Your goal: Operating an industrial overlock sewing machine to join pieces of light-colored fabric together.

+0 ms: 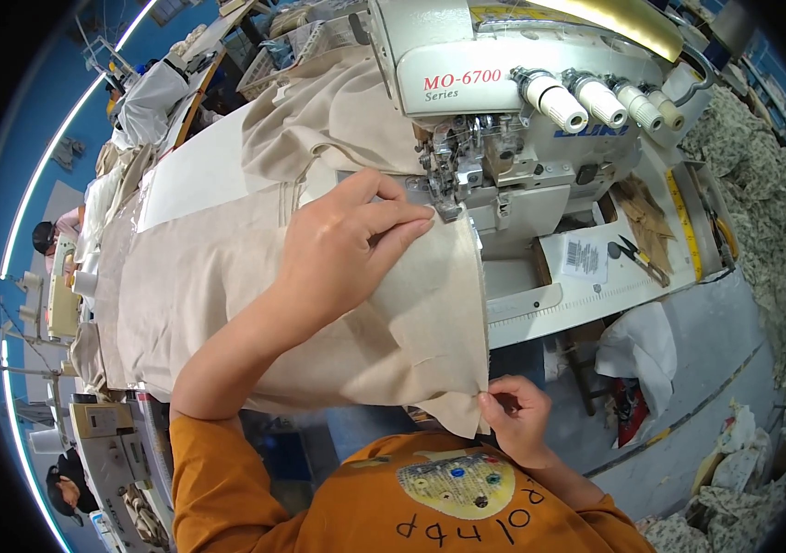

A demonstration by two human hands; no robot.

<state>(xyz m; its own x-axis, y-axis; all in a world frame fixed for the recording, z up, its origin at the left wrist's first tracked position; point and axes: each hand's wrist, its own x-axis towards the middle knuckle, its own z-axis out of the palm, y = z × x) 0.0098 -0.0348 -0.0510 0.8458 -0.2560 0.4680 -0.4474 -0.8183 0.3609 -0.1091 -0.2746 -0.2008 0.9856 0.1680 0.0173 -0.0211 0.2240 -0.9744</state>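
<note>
Right hand (pixel 515 419): nearest, at the near edge of the table; thumb and fingertips pinched shut on the near corner of the beige woven cloth panel (pixel 319 304).
Beige woven cloth panel: spread flat across the white sewing table (pixel 199 170), running from the near corner up to the machine's foot; more of the same cloth heaped beyond the needle, far left of the machine head.
Left hand (pixel 347 253): farther in, laid palm down on the panel, fingers stretched flat toward the presser foot; pressing, not closed round anything.
Handling: looks light, limp and thin; likely to fold, wrinkle or slide on the smooth table, so best held at a corner or edge with a pinch and steadied by a flat palm; not fragile.
Pressing point: fingertips just beside the metal foot (pixel 445 189), close to the needle area.
White overlock sewing machine (pixel 504 83): far centre, four white thread knobs on its right.
Small black snips (pixel 637 258): right, on the white ledge beside a label.
Floral scrap heap (pixel 762 184): far right, well apart.
</note>
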